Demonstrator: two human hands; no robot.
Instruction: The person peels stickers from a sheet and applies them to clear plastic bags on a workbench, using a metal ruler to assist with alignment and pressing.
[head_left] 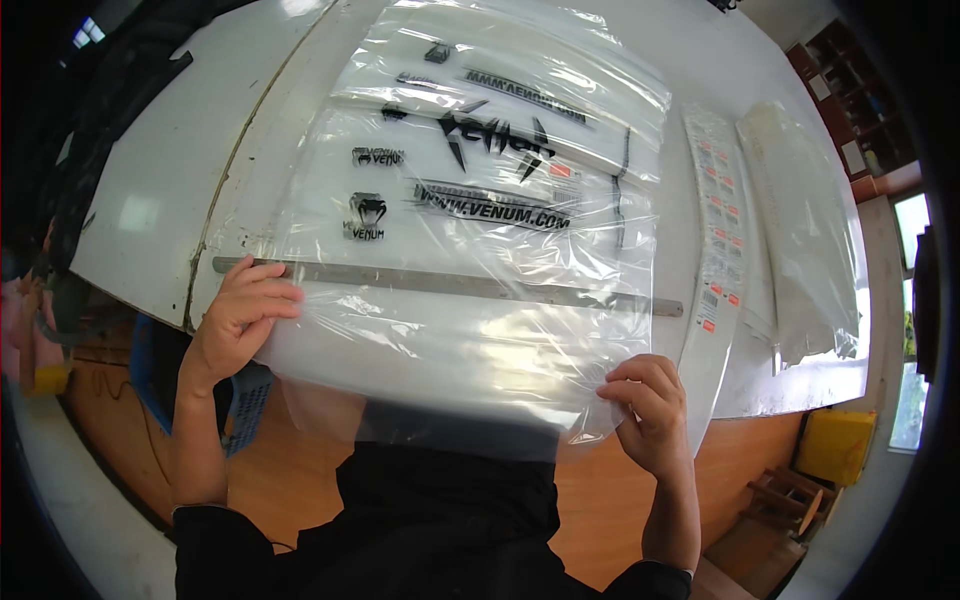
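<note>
A large clear plastic bag [470,345] with black printing lies spread in front of me, its near edge hanging over the table's front edge. My left hand [240,322] grips its left side, fingers bent over the film. At the near right corner, my right hand [648,408] pinches the film between thumb and curled fingers. A long grey metal ruler or flat bar [668,308] runs crosswise under the clear film, both ends sticking out. More printed film is layered at the far side; I cannot tell how many bags lie there.
On the white table [130,215], a long strip of labels with orange marks [715,215] lies right of the bag. Beyond it sits a stack of whitish plastic bags [805,240]. Below are a blue basket [245,410], a yellow crate [838,447] and a wooden stool [790,500].
</note>
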